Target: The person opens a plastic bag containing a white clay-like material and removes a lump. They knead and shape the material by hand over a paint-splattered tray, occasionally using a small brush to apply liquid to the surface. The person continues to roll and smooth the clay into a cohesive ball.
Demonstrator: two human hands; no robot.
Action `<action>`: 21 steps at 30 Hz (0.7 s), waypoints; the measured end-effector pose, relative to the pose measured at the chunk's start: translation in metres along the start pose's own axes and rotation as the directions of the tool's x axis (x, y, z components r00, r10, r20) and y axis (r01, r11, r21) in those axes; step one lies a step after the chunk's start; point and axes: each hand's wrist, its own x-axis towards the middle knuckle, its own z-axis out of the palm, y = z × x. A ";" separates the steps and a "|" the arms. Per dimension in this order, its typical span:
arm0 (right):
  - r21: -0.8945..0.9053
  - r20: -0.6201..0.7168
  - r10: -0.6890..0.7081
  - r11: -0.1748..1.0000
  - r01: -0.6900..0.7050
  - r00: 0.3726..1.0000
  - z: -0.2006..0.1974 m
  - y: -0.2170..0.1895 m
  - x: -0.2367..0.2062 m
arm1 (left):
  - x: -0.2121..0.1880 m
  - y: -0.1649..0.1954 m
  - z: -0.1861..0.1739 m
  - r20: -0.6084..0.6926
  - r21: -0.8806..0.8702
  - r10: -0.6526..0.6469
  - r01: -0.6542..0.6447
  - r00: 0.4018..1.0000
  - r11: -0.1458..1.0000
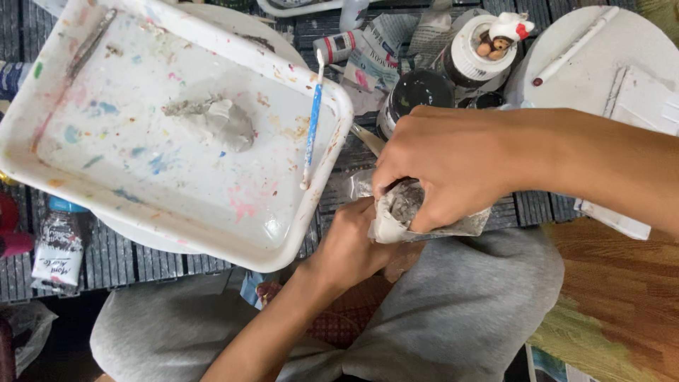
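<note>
Head view: grey-trousered lap (453, 311) at bottom of frame. Above it, left hand (350, 244) cups the clay bag (396, 219) from below, fingers wrapped round it. Right hand (442, 166) has fingers curled into the bag mouth, pinching grey clay inside. 1 clay lump (216, 122) already sits in the paint-stained white tray (297, 233), upper left; blue-handled tool (312, 120) rests on tray rim. More clay remains in the bag.
</note>
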 end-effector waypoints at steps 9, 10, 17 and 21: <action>-0.180 -0.338 -0.174 0.977 0.118 0.925 0.018 -0.029 -0.022 | 0.008 0.024 0.002 -0.062 -0.149 -0.242 0.231 0.968 0.962; -0.311 -0.485 -0.332 0.930 0.195 0.809 0.030 -0.029 -0.027 | 0.008 0.026 0.002 -0.023 -0.174 -0.351 0.342 0.936 0.923; -0.458 -0.631 -0.375 0.887 0.064 0.679 0.086 -0.012 -0.038 | 0.011 0.024 0.007 -0.146 -0.167 -0.314 0.290 0.938 0.942; -0.436 -0.764 -0.385 0.900 0.027 0.518 0.100 -0.024 -0.038 | 0.010 0.021 0.005 -0.167 -0.162 -0.220 0.193 0.961 0.968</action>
